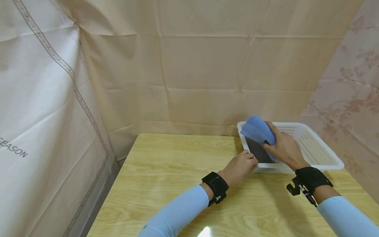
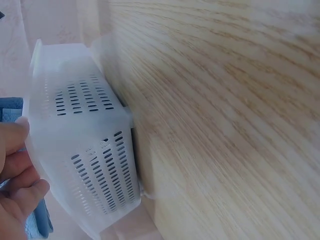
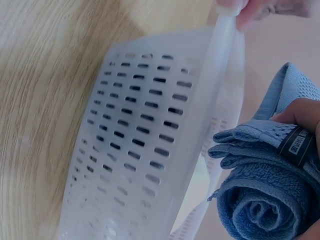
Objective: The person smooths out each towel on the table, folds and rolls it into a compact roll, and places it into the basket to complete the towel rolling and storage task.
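Note:
A white plastic basket (image 1: pixel 336 163) with slotted walls stands at the table's back right. My left hand (image 1: pixel 241 167) pinches its rim at the near-left corner, thumb and fingers on either side of the wall in the left wrist view. Over the basket's left end, my right hand (image 1: pixel 285 149) grips a rolled blue towel (image 3: pixel 265 207). The towel's spiral end and a small black label (image 3: pixel 299 146) show in the right wrist view. Beneath it, a dark grey flat patch (image 1: pixel 260 151) lies inside the basket; its kind cannot be made out.
The basket rests on a wood-grain table (image 1: pixel 165 164). A beige cloth (image 1: pixel 201 65) hangs right behind the table's back edge. Pale sheets, one lettered (image 1: pixel 44 115) and one flowered (image 1: pixel 355 92), hang at the left and right.

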`<state>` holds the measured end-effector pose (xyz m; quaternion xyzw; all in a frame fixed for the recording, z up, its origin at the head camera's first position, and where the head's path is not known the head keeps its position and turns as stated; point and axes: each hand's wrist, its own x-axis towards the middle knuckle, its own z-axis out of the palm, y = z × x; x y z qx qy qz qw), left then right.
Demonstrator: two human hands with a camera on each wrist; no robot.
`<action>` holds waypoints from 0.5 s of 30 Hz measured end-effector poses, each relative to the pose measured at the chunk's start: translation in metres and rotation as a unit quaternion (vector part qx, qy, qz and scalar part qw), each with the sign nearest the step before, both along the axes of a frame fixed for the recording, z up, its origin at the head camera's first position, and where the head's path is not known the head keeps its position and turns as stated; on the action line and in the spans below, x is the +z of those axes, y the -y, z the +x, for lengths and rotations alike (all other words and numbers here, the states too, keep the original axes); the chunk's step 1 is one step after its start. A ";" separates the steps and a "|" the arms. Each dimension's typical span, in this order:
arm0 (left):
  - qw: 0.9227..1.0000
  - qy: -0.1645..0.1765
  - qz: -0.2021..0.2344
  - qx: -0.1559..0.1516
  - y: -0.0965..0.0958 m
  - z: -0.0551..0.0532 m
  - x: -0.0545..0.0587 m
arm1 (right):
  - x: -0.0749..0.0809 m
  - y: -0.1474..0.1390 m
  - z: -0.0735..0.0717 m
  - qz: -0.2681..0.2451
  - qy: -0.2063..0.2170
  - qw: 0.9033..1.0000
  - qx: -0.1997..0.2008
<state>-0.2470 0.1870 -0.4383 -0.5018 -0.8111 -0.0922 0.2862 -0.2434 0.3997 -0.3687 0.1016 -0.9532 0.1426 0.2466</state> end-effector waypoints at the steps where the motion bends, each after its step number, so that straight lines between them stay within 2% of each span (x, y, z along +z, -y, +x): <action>1: 1.000 -0.001 0.001 0.001 0.000 0.000 -0.001 | 0.000 -0.002 -0.001 0.002 -0.002 1.000 -0.001; 8: 1.000 -0.016 0.001 0.016 -0.002 0.000 -0.003 | 0.003 -0.010 -0.003 0.009 0.002 1.000 -0.008; 15: 0.999 -0.035 -0.002 0.015 -0.005 -0.003 -0.002 | 0.006 -0.025 -0.006 0.016 0.019 0.999 -0.022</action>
